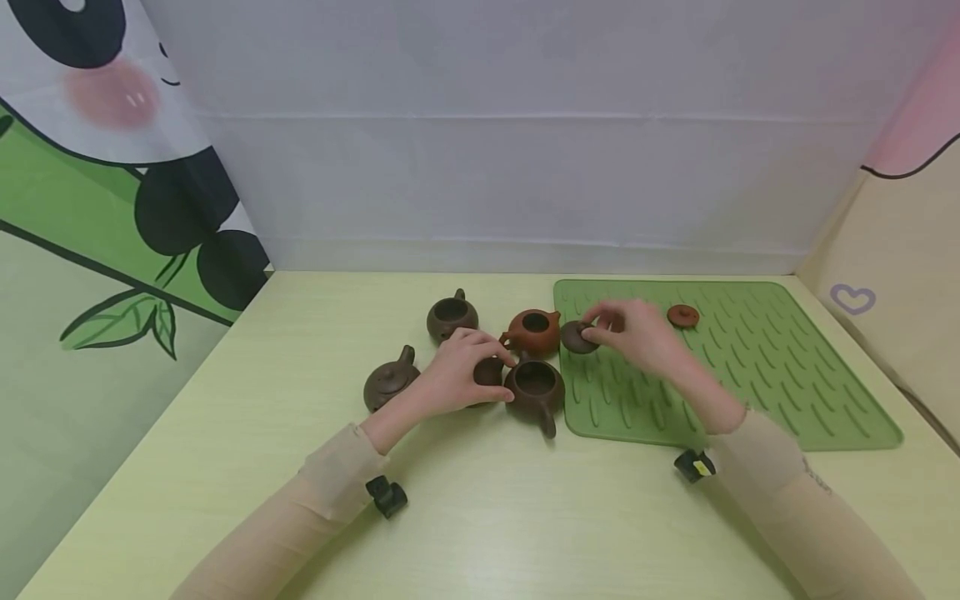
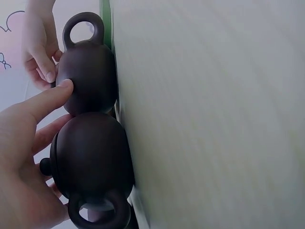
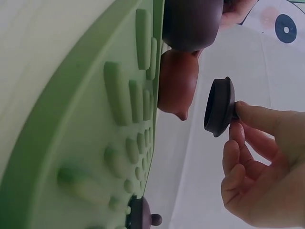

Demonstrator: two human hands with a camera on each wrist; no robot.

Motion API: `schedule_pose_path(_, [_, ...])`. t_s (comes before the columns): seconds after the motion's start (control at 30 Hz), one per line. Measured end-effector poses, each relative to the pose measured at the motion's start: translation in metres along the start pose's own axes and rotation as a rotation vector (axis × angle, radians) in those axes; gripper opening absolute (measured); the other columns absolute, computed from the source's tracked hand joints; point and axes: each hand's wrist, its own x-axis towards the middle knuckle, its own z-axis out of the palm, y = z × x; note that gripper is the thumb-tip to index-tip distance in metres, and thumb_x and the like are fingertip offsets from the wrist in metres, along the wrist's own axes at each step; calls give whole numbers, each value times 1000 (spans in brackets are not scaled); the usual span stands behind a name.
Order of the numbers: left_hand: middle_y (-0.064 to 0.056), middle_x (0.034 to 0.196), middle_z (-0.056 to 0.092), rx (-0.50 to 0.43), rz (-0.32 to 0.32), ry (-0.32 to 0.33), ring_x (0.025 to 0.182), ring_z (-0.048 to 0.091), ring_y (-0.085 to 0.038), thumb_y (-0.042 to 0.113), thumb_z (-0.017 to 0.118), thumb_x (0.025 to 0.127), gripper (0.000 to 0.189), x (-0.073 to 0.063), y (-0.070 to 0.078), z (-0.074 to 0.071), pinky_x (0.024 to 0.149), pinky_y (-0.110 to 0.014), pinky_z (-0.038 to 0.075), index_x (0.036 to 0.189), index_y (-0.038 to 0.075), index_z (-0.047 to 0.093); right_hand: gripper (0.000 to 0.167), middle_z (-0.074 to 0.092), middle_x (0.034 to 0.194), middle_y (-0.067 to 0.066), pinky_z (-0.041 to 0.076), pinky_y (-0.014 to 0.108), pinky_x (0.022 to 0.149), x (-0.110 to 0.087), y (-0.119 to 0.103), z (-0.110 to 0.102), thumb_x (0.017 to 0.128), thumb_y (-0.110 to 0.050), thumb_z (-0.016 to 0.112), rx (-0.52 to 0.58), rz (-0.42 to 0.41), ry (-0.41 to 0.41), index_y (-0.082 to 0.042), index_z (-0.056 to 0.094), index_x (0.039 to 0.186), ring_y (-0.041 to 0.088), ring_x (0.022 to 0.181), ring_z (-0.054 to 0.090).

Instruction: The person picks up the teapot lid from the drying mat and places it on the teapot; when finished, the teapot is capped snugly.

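Observation:
My right hand (image 1: 633, 333) pinches a dark brown teapot lid (image 3: 219, 107) by its knob, above the left edge of the green mat (image 1: 731, 375). In the right wrist view the lid is tilted on its side, apart from everything else. My left hand (image 1: 461, 375) holds the side of a lidless dark teapot (image 1: 551, 400) between thumb and fingers. Under that hand stands a lidded dark teapot (image 2: 93, 157), partly hidden in the head view. Behind the held teapot is a lidless reddish-brown teapot (image 1: 543, 342).
Another lidded dark teapot (image 1: 390, 382) stands at the left, next to my left wrist. Behind my left hand is a dark teapot (image 1: 452, 315) with an uncovered mouth. A reddish-brown lid (image 1: 683, 316) lies on the mat near its back edge. A wall rises behind the table.

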Motion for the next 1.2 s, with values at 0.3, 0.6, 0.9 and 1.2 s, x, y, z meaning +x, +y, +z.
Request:
schedule_pose_path(0.3, [-4,127,65,-3,11,-6,128,47,-32,39,83,78,38,-6,0,-1,106,-59,38,111,24,70,17,67,82,3,45,28,67,-13,-19,8,93,-20,69,15,-62,55,-13,72,108,15,75,58])
schedule_pose_path(0.6, [-4,127,65,-13,15,-17,127,47,-31,39,83,78,38,-11,-1,-1,104,-59,39,111,24,70,17,66,79,0,46,28,68,-24,-32,22,92,-21,71,62,-85,84,-14,71,107,15,75,59])
schedule_pose_path(0.9, [-5,127,65,-12,31,-17,126,48,-32,38,83,78,38,-16,-2,-2,104,-59,39,110,23,71,15,67,78,4,46,26,64,-35,-42,39,93,-22,69,124,-105,75,-16,67,107,15,72,58])
schedule_pose_path(1.2, [-5,126,65,-13,35,-27,126,47,-32,39,82,79,37,-22,-1,-4,104,-60,39,110,23,71,12,62,75,-2,46,25,63,-43,-56,50,92,-22,70,134,-120,56,-18,67,102,14,71,56])
